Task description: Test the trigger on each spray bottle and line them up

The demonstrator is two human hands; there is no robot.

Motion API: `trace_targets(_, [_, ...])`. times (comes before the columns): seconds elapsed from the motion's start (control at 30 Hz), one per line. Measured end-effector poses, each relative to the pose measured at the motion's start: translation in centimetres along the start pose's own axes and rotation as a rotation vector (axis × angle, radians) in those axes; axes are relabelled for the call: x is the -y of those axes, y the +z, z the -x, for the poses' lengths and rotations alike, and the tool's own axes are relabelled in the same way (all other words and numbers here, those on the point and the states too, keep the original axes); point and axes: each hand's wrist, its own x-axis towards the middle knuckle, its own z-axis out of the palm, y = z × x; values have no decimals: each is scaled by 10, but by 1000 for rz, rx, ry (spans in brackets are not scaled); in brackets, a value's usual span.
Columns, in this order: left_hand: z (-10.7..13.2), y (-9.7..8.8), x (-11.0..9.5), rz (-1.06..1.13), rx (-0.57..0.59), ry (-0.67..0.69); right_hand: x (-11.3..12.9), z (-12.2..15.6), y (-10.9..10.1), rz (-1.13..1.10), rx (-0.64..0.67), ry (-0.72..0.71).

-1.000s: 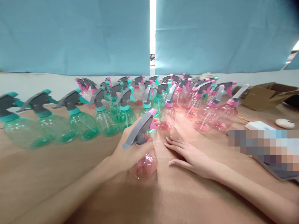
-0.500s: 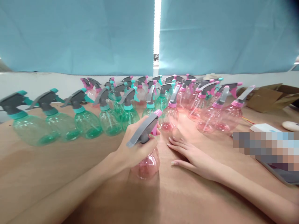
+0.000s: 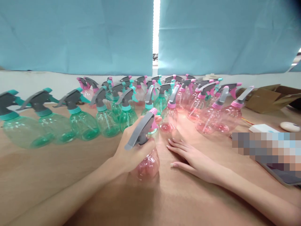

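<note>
My left hand (image 3: 131, 150) is wrapped round the neck of a pink spray bottle (image 3: 148, 164) with a grey trigger head (image 3: 141, 128), which stands on the brown table (image 3: 70, 169) in front of me. My right hand (image 3: 190, 157) lies flat on the table just right of that bottle, fingers stretched out and holding nothing. Behind them stand several green spray bottles (image 3: 82, 121) on the left and several pink spray bottles (image 3: 211, 117) on the right, all with grey trigger heads.
A brown cardboard box (image 3: 268, 97) sits at the far right. Nearer are a white flat box (image 3: 262, 128), a white oval object (image 3: 290, 126) and a dark tablet-like slab (image 3: 282, 175). Blue curtains (image 3: 82, 34) hang behind the table.
The view has shifted slightly. Both hands and the held bottle keep about the same pose.
</note>
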Motion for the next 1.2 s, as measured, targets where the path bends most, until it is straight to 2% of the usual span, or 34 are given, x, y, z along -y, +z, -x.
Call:
trace_targets(0.1, [-2, 0, 0, 83, 28, 25, 2, -1, -2, 14, 25, 11])
trace_targets(0.2, [-3, 0, 1, 65, 52, 31, 3, -1, -3, 30, 53, 24])
trace_targets(0.47, [-3, 2, 4, 72, 45, -20, 2, -1, -3, 39, 58, 23])
trace_targets(0.67, [-2, 2, 3, 101, 49, -4, 2, -1, -3, 36, 48, 23])
trace_targets(0.87, [-2, 2, 4, 58, 63, -46, 2, -1, -2, 24, 27, 19])
trace_targets(1.2, [-1, 0, 1, -10, 48, -40, 1, 0, -1, 12, 26, 22])
